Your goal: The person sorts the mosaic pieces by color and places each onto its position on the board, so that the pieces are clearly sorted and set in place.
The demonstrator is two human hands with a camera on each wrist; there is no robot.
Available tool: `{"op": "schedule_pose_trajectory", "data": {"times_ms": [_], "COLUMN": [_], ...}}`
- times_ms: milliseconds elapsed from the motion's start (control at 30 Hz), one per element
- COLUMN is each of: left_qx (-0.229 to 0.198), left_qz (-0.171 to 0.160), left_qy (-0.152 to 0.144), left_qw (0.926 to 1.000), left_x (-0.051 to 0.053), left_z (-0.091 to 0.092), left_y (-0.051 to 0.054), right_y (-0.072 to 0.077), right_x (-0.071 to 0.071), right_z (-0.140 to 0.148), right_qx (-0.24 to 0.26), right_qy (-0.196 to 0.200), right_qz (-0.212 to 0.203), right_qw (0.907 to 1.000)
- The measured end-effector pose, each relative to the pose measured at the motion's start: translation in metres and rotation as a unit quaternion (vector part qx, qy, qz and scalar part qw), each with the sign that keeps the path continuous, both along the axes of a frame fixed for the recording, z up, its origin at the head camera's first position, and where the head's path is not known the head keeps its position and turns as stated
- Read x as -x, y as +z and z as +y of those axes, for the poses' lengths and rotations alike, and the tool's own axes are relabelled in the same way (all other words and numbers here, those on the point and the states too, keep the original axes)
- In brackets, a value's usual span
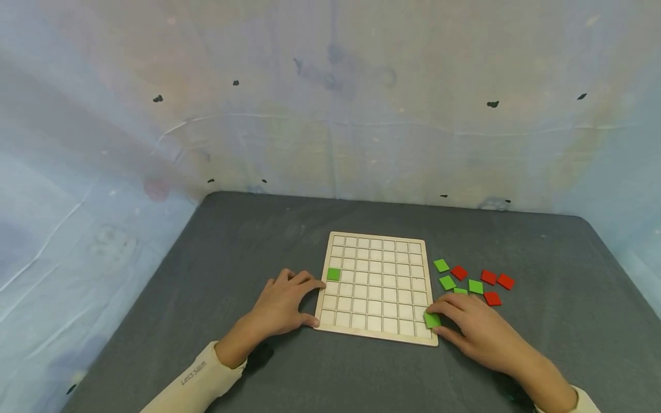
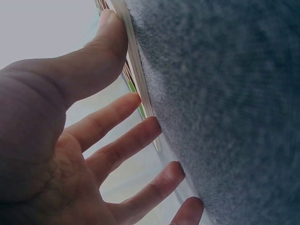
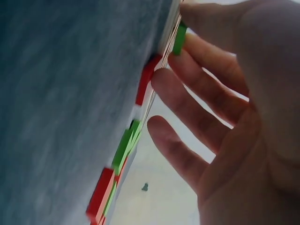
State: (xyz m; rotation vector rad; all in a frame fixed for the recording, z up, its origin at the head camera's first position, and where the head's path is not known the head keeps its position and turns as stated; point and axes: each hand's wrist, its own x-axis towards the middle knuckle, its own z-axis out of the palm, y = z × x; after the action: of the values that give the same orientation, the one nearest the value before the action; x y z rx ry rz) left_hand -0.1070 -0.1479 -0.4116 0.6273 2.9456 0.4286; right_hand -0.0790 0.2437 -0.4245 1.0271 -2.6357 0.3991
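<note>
A wooden grid board (image 1: 379, 285) lies on the dark table. The left hand (image 1: 283, 301) rests at its left edge, thumb and fingertips touching the frame; in the left wrist view this hand (image 2: 108, 136) has its fingers spread along the edge. One green tile (image 1: 333, 274) sits in a square of the leftmost column. At the board's lower right corner, the right hand (image 1: 480, 330) pinches another green tile (image 1: 431, 320) between thumb and fingers. The right wrist view shows the right hand (image 3: 211, 93) with that pinched tile (image 3: 179, 38) at the board's edge.
Loose tiles lie right of the board, beyond the right hand: several green ones, such as one tile (image 1: 441, 265), and several red ones, such as one tile (image 1: 505, 281). The table (image 1: 248, 235) ends at a pale draped cloth (image 1: 330, 115).
</note>
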Motion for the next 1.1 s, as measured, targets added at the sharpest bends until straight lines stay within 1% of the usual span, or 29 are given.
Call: {"op": "schedule_pose_trajectory", "data": {"times_ms": [100, 233, 400, 500, 633, 800, 967, 1100], "left_qx": [-0.001, -0.001, 0.003, 0.004, 0.006, 0.007, 0.015, 0.017], "left_qz": [0.002, 0.002, 0.004, 0.005, 0.008, 0.008, 0.008, 0.006], "left_qy": [-0.002, -0.003, -0.005, -0.007, -0.007, -0.006, -0.002, -0.002], "left_qw": [1.0000, 1.0000, 1.0000, 1.0000, 0.9999, 0.9999, 0.9999, 0.9998], "left_x": [-0.001, -0.001, -0.001, -0.001, -0.001, 0.000, 0.000, -0.001], "left_z": [0.000, 0.000, 0.001, 0.001, 0.000, 0.000, 0.000, 0.001], "left_y": [0.000, 0.000, 0.001, 0.001, 0.002, 0.001, -0.001, 0.000], "right_y": [-0.001, 0.003, 0.007, 0.007, 0.005, 0.004, 0.003, 0.005], "right_x": [0.001, 0.004, 0.008, 0.007, 0.004, 0.006, 0.009, 0.010], "right_z": [-0.004, -0.009, -0.024, -0.037, -0.050, -0.062, -0.073, -0.079], "right_qx": [-0.006, -0.022, -0.052, -0.056, -0.033, -0.004, 0.000, 0.006], "right_qy": [0.013, 0.019, 0.013, 0.005, -0.004, -0.019, -0.032, -0.045], "right_qz": [0.008, 0.019, 0.052, 0.061, 0.050, 0.041, 0.027, 0.003], "right_qw": [0.9999, 0.9994, 0.9972, 0.9966, 0.9982, 0.9990, 0.9991, 0.9989]}}
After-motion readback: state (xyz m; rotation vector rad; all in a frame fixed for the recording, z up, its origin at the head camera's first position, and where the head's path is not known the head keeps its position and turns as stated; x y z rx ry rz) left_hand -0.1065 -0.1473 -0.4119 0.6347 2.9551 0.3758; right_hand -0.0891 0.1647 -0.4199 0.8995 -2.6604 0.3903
